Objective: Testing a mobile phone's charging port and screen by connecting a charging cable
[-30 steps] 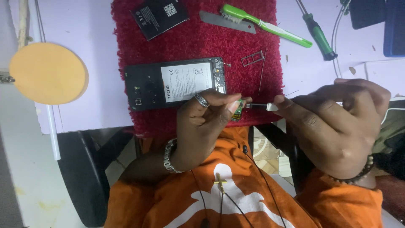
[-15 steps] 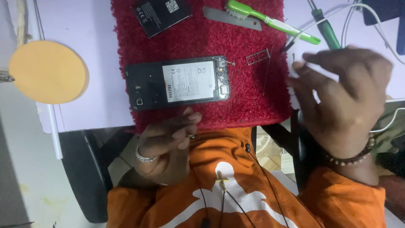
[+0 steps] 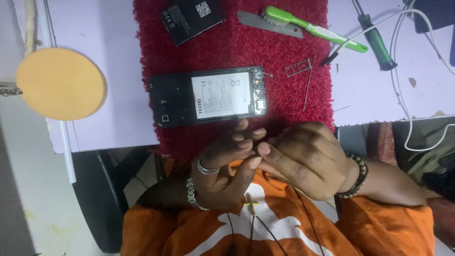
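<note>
An opened black phone lies back-up on a red mat, its white-labelled battery and circuit board showing. Just below it, at the mat's near edge, my two hands meet fingertip to fingertip. My left hand, with a ring and a metal bracelet, is palm-up with curled fingers. My right hand, with a bead bracelet, is curled over and pinches at the left fingertips. Whatever small thing may be between them is hidden.
On the mat lie a loose black battery, a metal blade, a green toothbrush, a small card tray and a thin pin. A green-handled screwdriver and a white cable are right, a yellow disc left.
My right hand came back down from the tools at the right and joined my left hand below the phone. The thin tool it held a second ago is no longer visible.
</note>
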